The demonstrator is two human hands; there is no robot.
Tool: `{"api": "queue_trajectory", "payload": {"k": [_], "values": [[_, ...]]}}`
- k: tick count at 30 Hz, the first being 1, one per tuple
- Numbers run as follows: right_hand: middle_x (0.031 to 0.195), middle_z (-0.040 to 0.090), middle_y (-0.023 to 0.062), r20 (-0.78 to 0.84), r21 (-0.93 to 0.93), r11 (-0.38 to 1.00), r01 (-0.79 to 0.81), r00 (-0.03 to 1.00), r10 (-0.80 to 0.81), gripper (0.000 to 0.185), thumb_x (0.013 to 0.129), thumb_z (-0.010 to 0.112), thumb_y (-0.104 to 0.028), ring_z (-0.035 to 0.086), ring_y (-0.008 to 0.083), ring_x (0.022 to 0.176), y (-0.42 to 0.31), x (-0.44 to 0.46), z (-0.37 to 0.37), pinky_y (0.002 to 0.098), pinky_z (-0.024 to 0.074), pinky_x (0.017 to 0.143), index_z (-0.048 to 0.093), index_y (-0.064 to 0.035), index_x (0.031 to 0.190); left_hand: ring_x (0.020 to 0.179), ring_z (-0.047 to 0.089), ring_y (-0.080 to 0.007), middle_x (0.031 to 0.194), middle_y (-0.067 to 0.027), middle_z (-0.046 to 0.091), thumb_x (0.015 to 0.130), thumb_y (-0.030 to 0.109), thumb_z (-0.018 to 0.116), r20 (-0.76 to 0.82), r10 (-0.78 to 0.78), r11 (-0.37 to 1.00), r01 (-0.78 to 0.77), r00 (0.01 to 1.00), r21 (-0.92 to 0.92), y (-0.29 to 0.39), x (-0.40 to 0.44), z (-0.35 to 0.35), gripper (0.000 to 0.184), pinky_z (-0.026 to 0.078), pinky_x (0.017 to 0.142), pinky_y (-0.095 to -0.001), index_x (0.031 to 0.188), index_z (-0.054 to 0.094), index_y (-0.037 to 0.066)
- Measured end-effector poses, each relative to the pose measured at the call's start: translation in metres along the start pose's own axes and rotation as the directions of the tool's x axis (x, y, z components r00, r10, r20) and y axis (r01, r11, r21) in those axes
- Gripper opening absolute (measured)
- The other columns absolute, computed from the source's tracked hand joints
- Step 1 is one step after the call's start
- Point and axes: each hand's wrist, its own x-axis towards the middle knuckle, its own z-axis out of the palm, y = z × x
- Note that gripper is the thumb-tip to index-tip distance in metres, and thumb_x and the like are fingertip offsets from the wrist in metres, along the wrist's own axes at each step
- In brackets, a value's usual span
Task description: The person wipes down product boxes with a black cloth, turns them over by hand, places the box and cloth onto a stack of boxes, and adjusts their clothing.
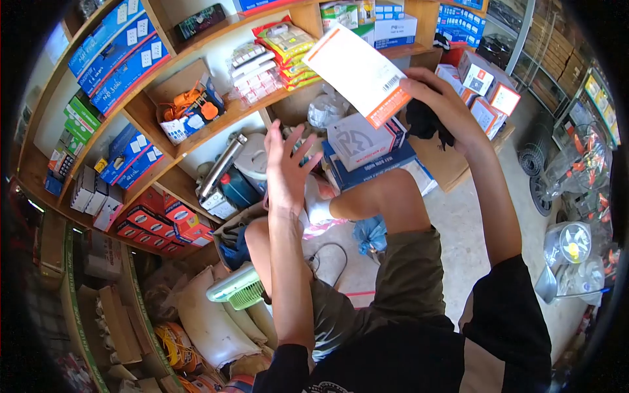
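Note:
My right hand (448,110) grips the right end of a white box with orange edges (354,71). A barcode shows near my fingers, and the box tilts in front of the shelves. My left hand (286,171) is raised to the left of the box, apart from it, fingers spread and nothing in them. Below the held box, a white box with a grey logo (363,141) lies on a blue box (386,167). Beside them, under my right hand, is a black bundle (426,121) whose kind I cannot make out.
Wooden shelves (141,111) hold blue boxes (121,56), red boxes (147,219) and yellow-red packets (286,42). Several white-orange boxes (481,82) stand on cardboard at the right. A green-white fan (244,288) is by my left leg, and a blue bag (370,234) lies between my legs.

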Motion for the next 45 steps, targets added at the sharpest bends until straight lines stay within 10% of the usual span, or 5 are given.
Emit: {"api": "queue_trajectory", "payload": {"k": [8,13,21,24,45], "values": [[0.109,0.067,0.0069,0.168,-0.142,0.965,0.219,0.966,-0.194,0.047,0.093,0.071,-0.038,0.064,0.0118,0.099,0.004,0.007,0.039,0.0261,0.0500,0.088,0.064,-0.0053,0.126,0.137,0.048,-0.0438,0.163,-0.0218,0.024,0.095,0.064,0.058,0.331,0.071,0.985,-0.013,0.941,-0.172,-0.009,0.007,0.014,0.095,0.048,0.102,-0.0598,0.162,-0.001,0.030],[0.110,0.071,0.0095,0.204,-0.177,0.937,0.301,0.943,-0.264,0.049,0.095,0.071,-0.042,0.064,0.0138,0.103,0.000,0.015,0.073,0.0280,0.0487,0.092,0.067,-0.0010,0.120,0.127,0.058,-0.0239,0.134,-0.0076,0.063,0.099,0.054,0.057,0.056,0.050,0.938,-0.028,0.997,-0.344,-0.011,0.021,0.026,0.063,0.043,0.110,-0.0413,0.142,0.052,0.008],[0.103,0.065,0.0027,0.106,0.090,0.962,0.258,0.958,-0.266,0.031,0.104,0.057,-0.032,0.058,0.0104,0.097,0.013,0.050,0.082,0.0267,0.0438,0.088,0.067,-0.0037,0.111,0.126,0.055,-0.0241,0.134,-0.0005,0.060,0.097,0.059,0.050,-0.084,-0.044,0.831,-0.010,0.996,-0.556,-0.018,0.032,-0.005,0.059,0.040,0.108,-0.0486,0.140,0.055,0.020],[0.124,0.066,0.0131,0.081,0.352,0.936,-0.025,0.997,-0.004,0.035,0.107,0.053,-0.028,0.064,0.0178,0.109,-0.013,0.050,0.074,0.0284,0.0499,0.096,0.067,0.0014,0.119,0.126,0.055,-0.0247,0.134,-0.0007,0.060,0.097,0.059,0.049,-0.158,-0.015,0.835,-0.074,0.987,-0.546,-0.020,0.039,-0.013,0.059,0.039,0.108,-0.0483,0.140,0.054,0.019],[0.095,0.071,0.0099,0.080,0.587,0.762,0.274,0.917,-0.391,0.038,0.104,0.054,-0.037,0.069,0.0161,0.087,0.039,0.165,0.082,0.0295,0.0543,0.082,0.068,-0.0022,0.108,0.097,0.072,-0.0187,0.114,-0.0031,0.073,0.101,0.046,0.059,-0.133,-0.148,0.969,0.117,0.980,-0.217,0.017,0.095,0.018,0.044,0.055,0.091,-0.0378,0.126,0.063,0.010]]}}
